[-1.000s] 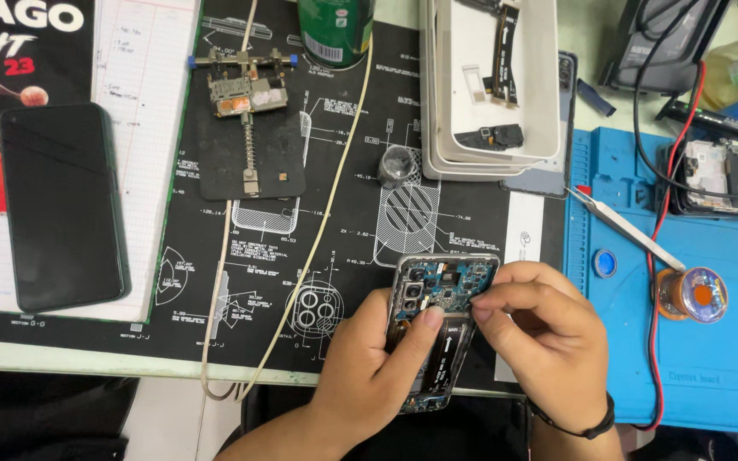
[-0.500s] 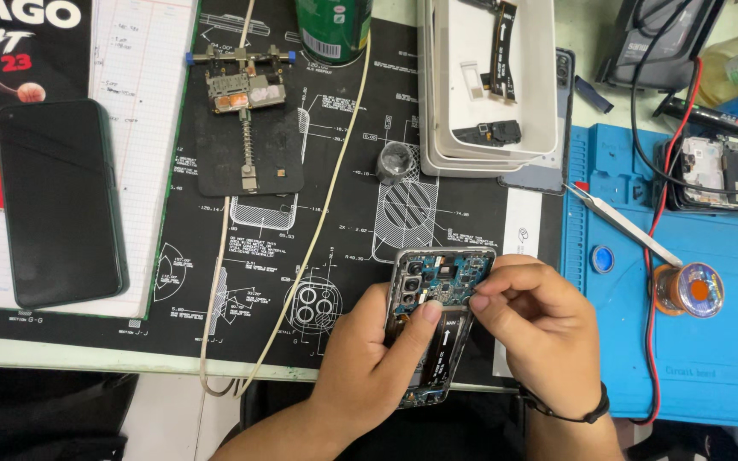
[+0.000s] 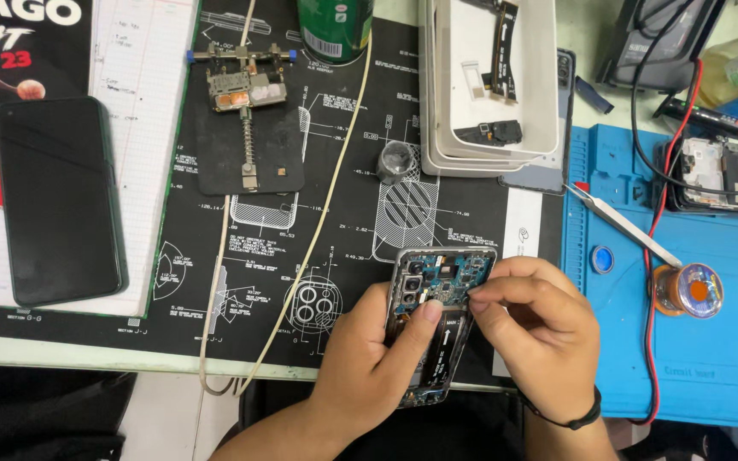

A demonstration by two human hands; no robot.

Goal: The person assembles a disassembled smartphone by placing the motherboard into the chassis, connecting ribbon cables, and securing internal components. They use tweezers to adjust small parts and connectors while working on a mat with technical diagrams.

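opened phone (image 3: pixel 437 290) | left hand (image 3: pixel 369 367) gripping it, thumb on board | right hand (image 3: pixel 535 329) fingertips pinched at circuit board edge, possibly on a small part

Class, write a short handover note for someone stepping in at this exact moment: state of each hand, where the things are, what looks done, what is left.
Left hand grips the opened black phone with its blue circuit board exposed, thumb across its middle.
Right hand pinches at the board's upper right edge; what the fingertips hold is too small to tell.
Silver tweezers lie on the blue mat.
Done: back cover off.
Left: board still seated in the frame.
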